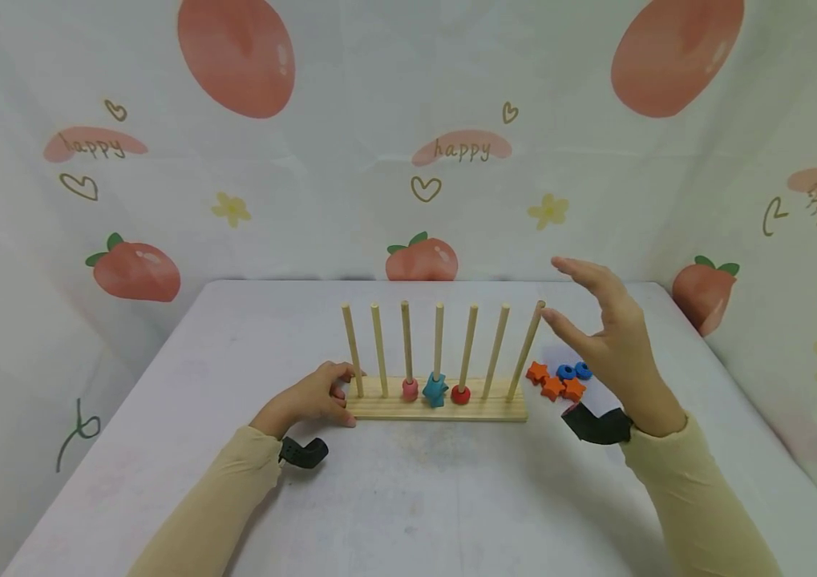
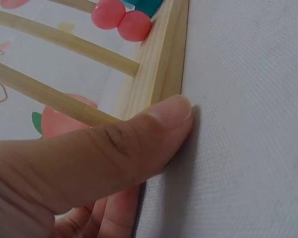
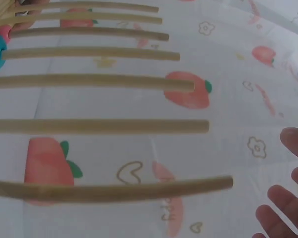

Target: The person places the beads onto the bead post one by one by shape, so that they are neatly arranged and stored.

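Observation:
A wooden peg rack (image 1: 394, 411) with several upright pegs stands on the table. My left hand (image 1: 310, 397) grips the left end of its base, thumb (image 2: 154, 126) along the front edge and fingers behind. Pink beads (image 1: 410, 390) sit low on the third peg from the left, teal star beads (image 1: 434, 389) on the middle peg, and a red bead (image 1: 461, 394) on the one right of it. Raised beside the top of the rightmost peg (image 1: 527, 350) is my right hand (image 1: 610, 340), thumb and fingers spread apart, holding nothing.
Orange star beads (image 1: 552, 388) and blue beads (image 1: 566, 372) lie loose on the table (image 1: 408, 497), right of the rack and close to the right forearm. Behind the table hangs a white cloth (image 1: 336, 216) printed with peaches. Each wrist wears a black mount (image 1: 305, 453).

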The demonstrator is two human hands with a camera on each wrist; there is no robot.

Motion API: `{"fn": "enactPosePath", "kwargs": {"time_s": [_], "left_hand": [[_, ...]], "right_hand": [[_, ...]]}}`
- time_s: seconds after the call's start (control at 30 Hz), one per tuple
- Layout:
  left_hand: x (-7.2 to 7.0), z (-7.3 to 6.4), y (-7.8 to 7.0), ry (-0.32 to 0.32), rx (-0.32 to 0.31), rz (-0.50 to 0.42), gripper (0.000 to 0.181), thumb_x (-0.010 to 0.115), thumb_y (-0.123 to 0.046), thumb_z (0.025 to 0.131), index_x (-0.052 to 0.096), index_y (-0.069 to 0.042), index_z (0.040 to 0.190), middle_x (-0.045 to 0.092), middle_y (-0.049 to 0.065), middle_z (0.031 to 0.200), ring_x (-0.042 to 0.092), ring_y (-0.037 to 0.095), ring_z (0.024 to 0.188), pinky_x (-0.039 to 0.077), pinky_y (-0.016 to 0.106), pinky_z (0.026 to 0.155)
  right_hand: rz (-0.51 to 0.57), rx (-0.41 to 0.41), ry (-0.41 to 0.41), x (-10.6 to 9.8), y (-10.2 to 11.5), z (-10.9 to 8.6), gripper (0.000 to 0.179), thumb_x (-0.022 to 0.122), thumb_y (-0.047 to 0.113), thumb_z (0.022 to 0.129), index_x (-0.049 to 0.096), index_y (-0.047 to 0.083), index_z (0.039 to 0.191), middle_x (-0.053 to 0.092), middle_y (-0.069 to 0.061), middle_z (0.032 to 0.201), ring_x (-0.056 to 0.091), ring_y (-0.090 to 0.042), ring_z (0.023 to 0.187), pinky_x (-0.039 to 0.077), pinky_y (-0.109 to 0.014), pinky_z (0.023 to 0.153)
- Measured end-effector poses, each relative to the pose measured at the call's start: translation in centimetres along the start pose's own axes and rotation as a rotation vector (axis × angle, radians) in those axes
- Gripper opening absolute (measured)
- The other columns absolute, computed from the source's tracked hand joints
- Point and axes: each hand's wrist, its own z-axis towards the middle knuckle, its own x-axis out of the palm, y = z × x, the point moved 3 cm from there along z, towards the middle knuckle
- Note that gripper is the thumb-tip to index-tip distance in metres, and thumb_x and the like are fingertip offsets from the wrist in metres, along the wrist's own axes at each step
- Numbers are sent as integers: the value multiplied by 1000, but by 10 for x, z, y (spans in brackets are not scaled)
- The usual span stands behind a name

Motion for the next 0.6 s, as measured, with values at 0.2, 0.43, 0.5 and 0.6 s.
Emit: {"fn": "enactPosePath", "kwargs": {"time_s": [0.2, 0.43, 0.5, 0.6], "left_hand": [[0, 0, 0, -1, 0, 3, 71, 88, -3, 63, 55, -5, 127, 42, 14, 112, 45, 21, 88, 41, 31, 73], [1, 0, -1, -2, 4, 5, 71, 88, -3, 63, 56, -6, 126, 42, 14, 112, 45, 21, 87, 42, 31, 72], [0, 0, -1, -4, 5, 8, 71, 88, -4, 63, 56, -6, 126, 43, 14, 111, 46, 21, 87, 42, 31, 73], [0, 0, -1, -5, 10, 11, 70, 88, -4, 63, 56, -5, 126, 43, 14, 111, 46, 21, 87, 42, 31, 73]], "right_hand": [[-85, 153, -62, -17, -24, -21, 67, 74, -19, 70, 55, -2, 131, 59, -18, 127, 48, 1, 123, 35, -14, 104], [-107, 342, -35, -27, -55, -52, 57, 72, -9, 80, 55, 4, 133, 59, -17, 124, 48, 10, 116, 34, -6, 99], [-106, 411, 5, -27, -63, -60, 53, 71, -1, 84, 54, 5, 134, 58, -18, 126, 46, 13, 114, 33, -4, 97], [-110, 504, 80, -26, -74, -71, 50, 68, 10, 90, 51, 5, 137, 56, -18, 131, 45, 12, 113, 31, -1, 93]]}}
